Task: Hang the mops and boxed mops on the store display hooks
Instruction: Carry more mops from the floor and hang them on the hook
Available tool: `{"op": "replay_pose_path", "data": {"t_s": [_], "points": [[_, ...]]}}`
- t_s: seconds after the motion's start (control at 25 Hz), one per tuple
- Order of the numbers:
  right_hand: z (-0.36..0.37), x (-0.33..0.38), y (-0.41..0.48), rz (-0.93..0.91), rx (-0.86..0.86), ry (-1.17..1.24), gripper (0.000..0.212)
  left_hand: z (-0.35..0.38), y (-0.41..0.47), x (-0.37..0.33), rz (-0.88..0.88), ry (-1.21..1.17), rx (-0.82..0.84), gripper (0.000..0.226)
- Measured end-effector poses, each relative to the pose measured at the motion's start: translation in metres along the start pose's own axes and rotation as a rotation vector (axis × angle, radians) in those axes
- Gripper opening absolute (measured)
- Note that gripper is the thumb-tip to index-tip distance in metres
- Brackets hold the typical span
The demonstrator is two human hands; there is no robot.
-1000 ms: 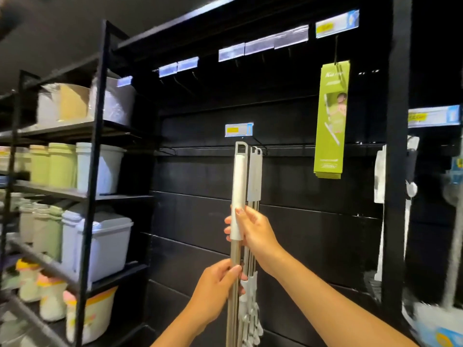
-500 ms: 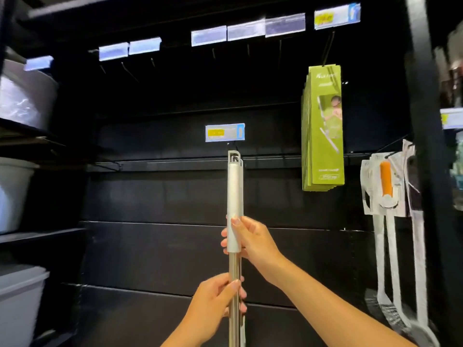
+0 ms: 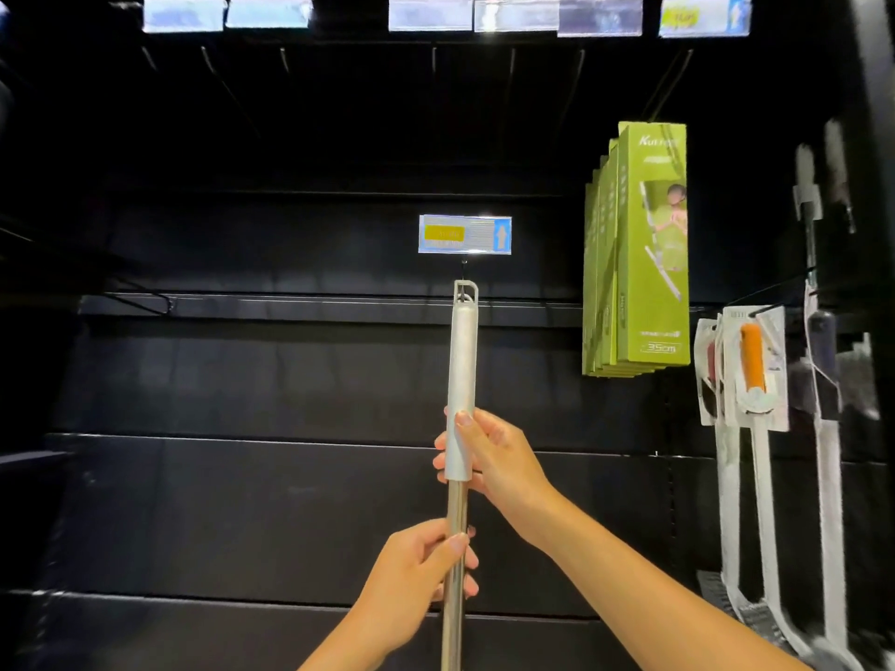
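Observation:
A mop (image 3: 461, 370) with a pale grey grip and a steel pole stands upright in front of the black display wall. Its hanging loop at the top sits at the tip of a display hook (image 3: 465, 269) under a blue and yellow price tag (image 3: 465, 234). My right hand (image 3: 489, 457) grips the lower end of the grey grip. Lower down, my left hand (image 3: 416, 578) is wrapped around the steel pole. The mop's head is out of view below. Several green boxed mops (image 3: 644, 249) hang from an upper hook to the right.
Bare hooks (image 3: 227, 84) stick out in a row under the upper price tags (image 3: 431, 13). Packaged brushes with an orange handle (image 3: 753, 370) hang at the right, beside a black upright post (image 3: 876, 138). A black rail (image 3: 290, 305) crosses the wall at hook height.
The view has swung right and closer, so the shelves of bins left the frame. The mop's loop has risen up to the hook under the price tag. Both hands keep their grip.

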State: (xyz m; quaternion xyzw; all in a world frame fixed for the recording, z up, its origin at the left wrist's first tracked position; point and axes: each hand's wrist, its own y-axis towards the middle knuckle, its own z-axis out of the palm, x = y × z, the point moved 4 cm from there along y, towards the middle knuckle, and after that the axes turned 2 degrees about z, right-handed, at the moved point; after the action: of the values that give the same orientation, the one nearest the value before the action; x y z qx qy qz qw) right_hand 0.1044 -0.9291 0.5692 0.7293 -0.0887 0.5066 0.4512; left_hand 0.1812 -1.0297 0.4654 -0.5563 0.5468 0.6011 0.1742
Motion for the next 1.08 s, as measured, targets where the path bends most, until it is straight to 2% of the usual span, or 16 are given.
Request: {"op": "replay_pose_path", "data": {"t_s": [0.52,0.64,0.76,0.88,0.96,1.08], "points": [[0.003,0.007,0.012,-0.013,-0.003,-0.049,0.027,-0.005,0.010,-0.005,0.019,-0.077,0.053,0.023],[0.004,0.012,0.013,-0.025,-0.017,-0.035,0.025,-0.007,0.010,-0.015,-0.034,-0.091,0.102,0.025],[0.005,0.015,0.013,-0.032,-0.017,-0.045,0.025,-0.012,0.021,-0.030,-0.091,-0.276,0.015,0.032],[0.003,0.014,0.012,-0.044,-0.011,-0.070,0.025,-0.035,0.045,-0.056,0.073,-0.511,-0.155,0.023],[0.002,0.014,0.009,-0.035,-0.006,-0.056,0.021,-0.050,0.059,-0.078,0.192,-0.440,-0.194,0.023],[0.001,0.011,0.002,-0.025,0.011,-0.053,0.022,-0.055,0.072,-0.115,0.279,-0.242,-0.130,0.036]]}}
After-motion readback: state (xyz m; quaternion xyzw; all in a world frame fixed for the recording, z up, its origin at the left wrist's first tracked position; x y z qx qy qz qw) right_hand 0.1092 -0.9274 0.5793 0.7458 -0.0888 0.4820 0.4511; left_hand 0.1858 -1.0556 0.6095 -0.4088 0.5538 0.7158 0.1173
